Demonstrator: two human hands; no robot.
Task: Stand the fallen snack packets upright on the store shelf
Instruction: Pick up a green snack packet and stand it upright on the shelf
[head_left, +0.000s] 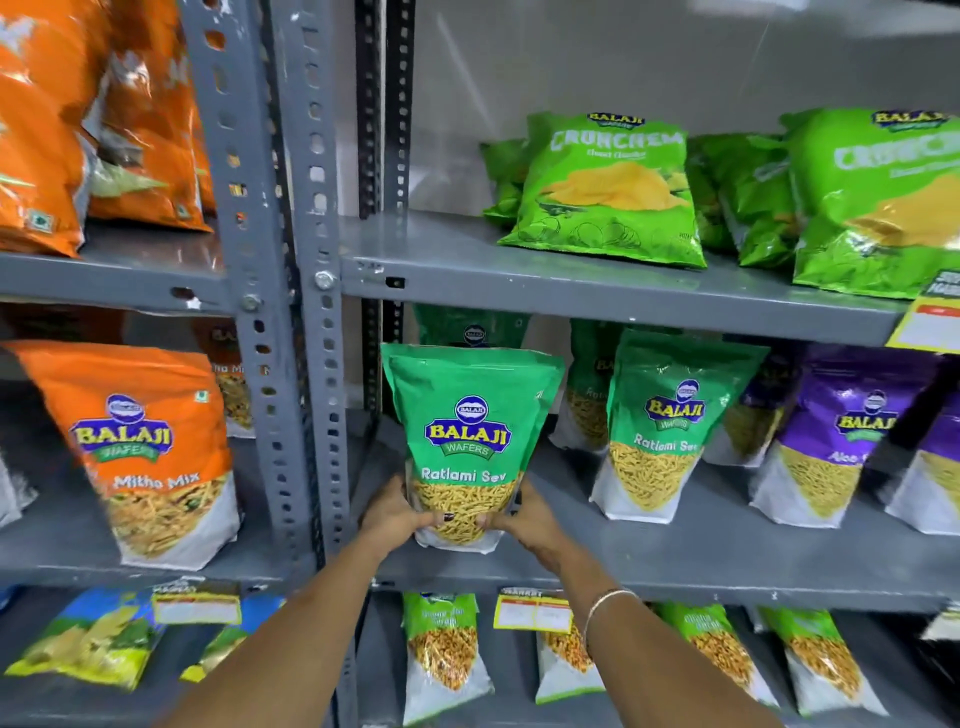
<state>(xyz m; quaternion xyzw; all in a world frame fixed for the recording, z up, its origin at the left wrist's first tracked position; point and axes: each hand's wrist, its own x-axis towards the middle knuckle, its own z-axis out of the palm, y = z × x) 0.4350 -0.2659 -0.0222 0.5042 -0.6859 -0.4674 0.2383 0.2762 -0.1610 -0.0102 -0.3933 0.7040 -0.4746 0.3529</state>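
Observation:
A green Ratlami Sev packet (467, 415) stands upright at the left end of the middle grey shelf (727, 561). My left hand (392, 514) grips its lower left corner and my right hand (527, 514) grips its lower right corner, thumbs on the front. A second Ratlami Sev packet (670, 421) stands upright to the right, with more green packets behind both.
Purple packets (841, 431) stand further right on the same shelf. Green Crunchem bags (608, 192) lean on the upper shelf. Orange Mitha Mix packets (140, 447) fill the left rack beyond the grey upright post (306, 312). Price tags (532, 613) hang below.

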